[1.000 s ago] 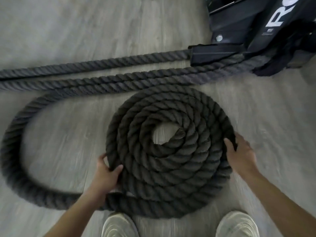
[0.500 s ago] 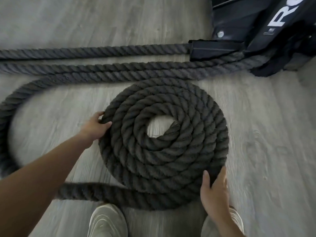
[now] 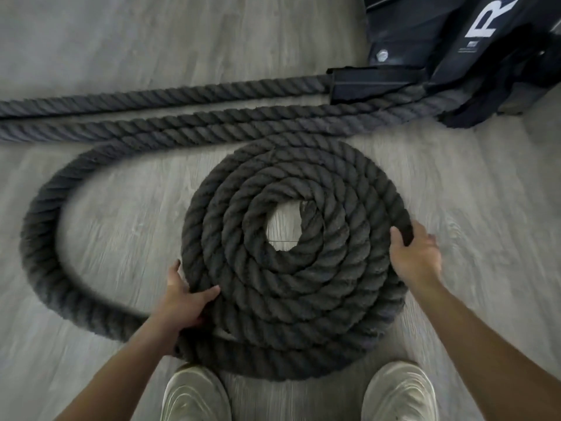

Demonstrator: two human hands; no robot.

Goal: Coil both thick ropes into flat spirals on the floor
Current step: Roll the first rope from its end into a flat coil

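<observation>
Nearest the camera, two pale shoes (image 3: 195,393) stand on the grey wood-look floor (image 3: 127,226), toes pointing at the near edge of the coiled rope (image 3: 291,256), a flat dark spiral of several turns with a small open centre where the floor shows. Both bare forearms reach forward from the near corners. The left hand (image 3: 182,302) sits at the spiral's near-left edge, its thumb laid over the top of the outer turn and its fingers tucked down against the side, so its grip is clamped on that turn. The right hand (image 3: 416,256) holds the right edge, thumb hooked over the outermost turn and fingers wrapped round its outside, grip likewise closed on the rope. Half a second ago the left hand was higher up on the left side and the right hand was down at the near-right edge; each has since shifted along the rim, the left nearer, the right farther. From under the left hand the uncoiled tail (image 3: 45,238) sweeps out in a wide blurred loop to the left, then curves back right along the far side. Beyond the spiral, the second rope (image 3: 151,97) lies straight across the floor, running to a black equipment base (image 3: 440,41) with white lettering at the far right.
</observation>
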